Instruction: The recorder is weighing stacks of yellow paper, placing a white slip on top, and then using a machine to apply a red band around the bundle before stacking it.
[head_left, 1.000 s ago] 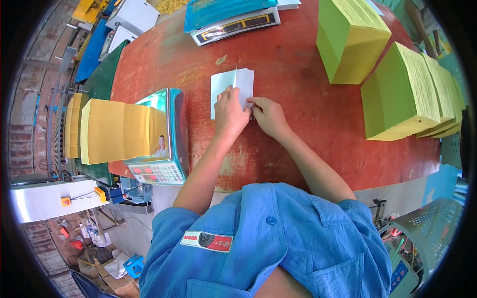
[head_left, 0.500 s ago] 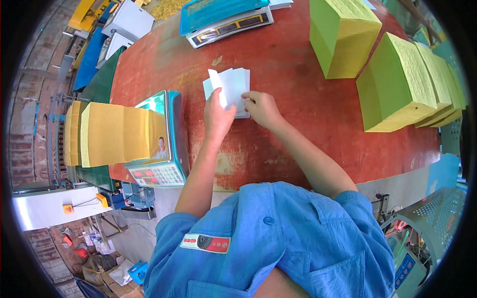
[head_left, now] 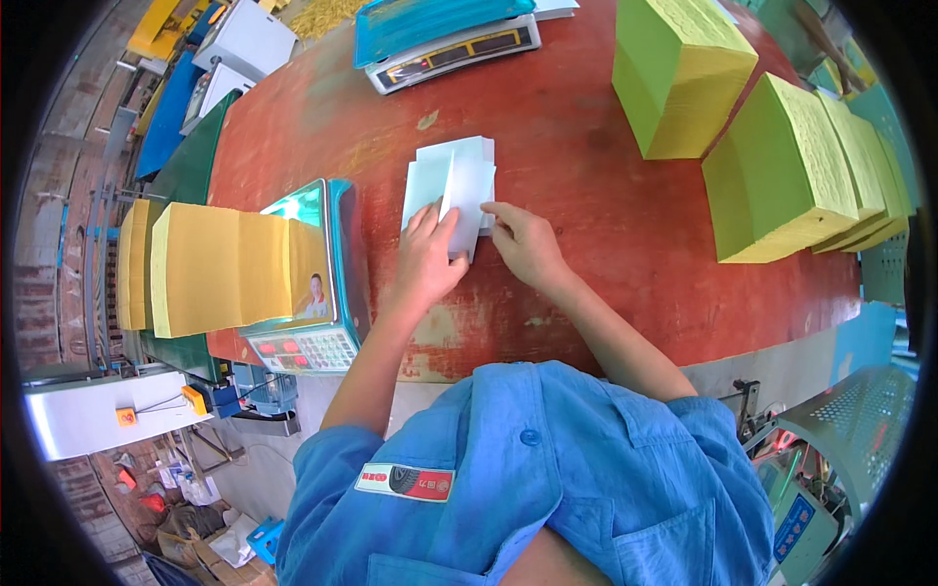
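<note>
Illumination is bright, even daylight. The red surface (head_left: 606, 195) carries only soft, short shadows beneath each hand and the white papers (head_left: 454, 186). The papers approach overexposure. Focus is sharp at centre. Fisheye distortion bends straight edges near the rim; a black vignette encloses the circular frame.

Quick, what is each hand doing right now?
Left hand: open, fingers flat on the small stack of white paper sheets.
Right hand: fingertips touch the sheets' edge; grip cannot be told.
</note>
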